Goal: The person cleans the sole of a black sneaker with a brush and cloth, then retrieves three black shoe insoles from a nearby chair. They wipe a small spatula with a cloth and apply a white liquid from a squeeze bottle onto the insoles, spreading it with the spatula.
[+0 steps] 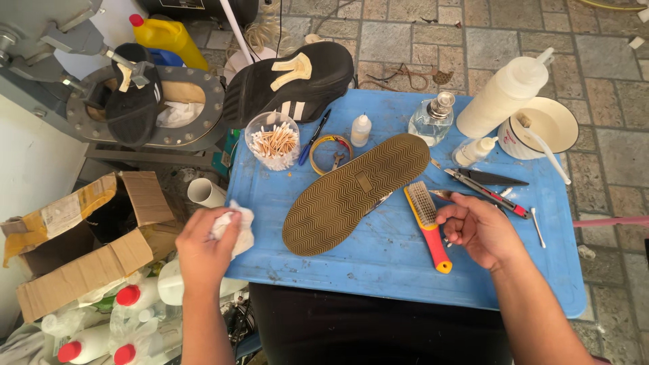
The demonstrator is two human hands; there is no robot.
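Left hand (203, 250) is bunching a white rag (238, 226) tight; right hand (476, 230) is curling loosely by the wire brush (427, 223), gripping nothing. Elbow's probably risking tipping the glue bottle (503, 94).

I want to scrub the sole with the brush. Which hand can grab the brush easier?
Probably the right hand: it rests right beside the brush and looks free. The left hand is farther off, past the sole, holding a white cloth.

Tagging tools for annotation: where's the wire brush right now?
Head view: the wire brush lies on the blue board, right of centre, between the brown shoe sole and the right hand.
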